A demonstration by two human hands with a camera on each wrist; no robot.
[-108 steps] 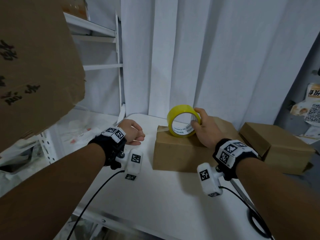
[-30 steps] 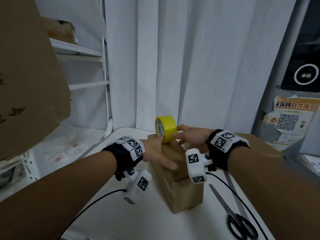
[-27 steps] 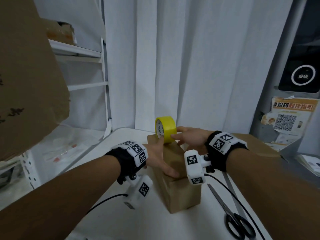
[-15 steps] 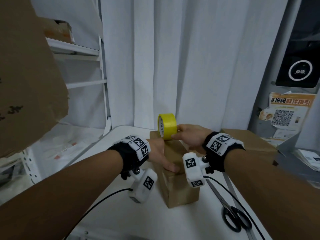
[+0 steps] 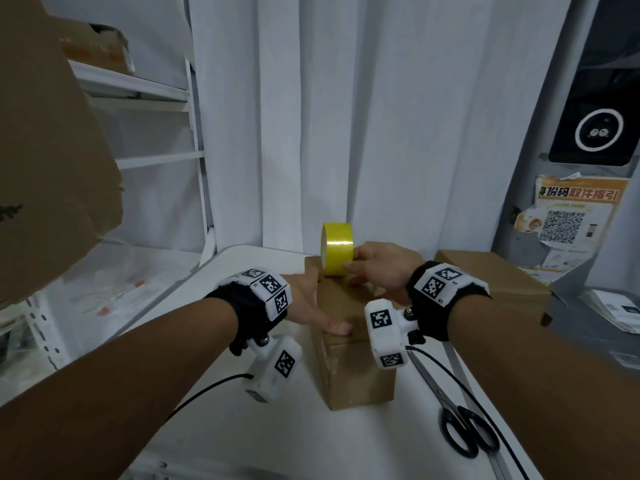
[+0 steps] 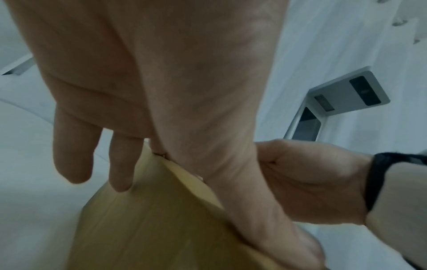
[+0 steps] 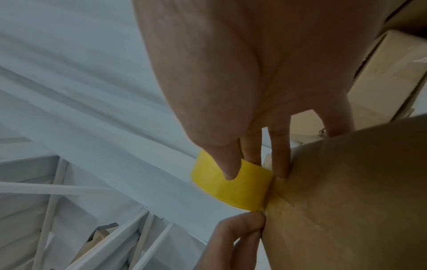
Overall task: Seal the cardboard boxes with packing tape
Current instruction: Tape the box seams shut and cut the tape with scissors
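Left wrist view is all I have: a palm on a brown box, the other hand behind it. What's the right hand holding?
Observer: The right hand grips a yellow tape roll, which stands on edge at the far end of the box.
Operator: Anything to cut with?
Observer: Black-handled scissors lie on the white table to the right of the box, untouched.
Operator: More boxes?
Observer: One. A second cardboard box sits behind the right wrist.
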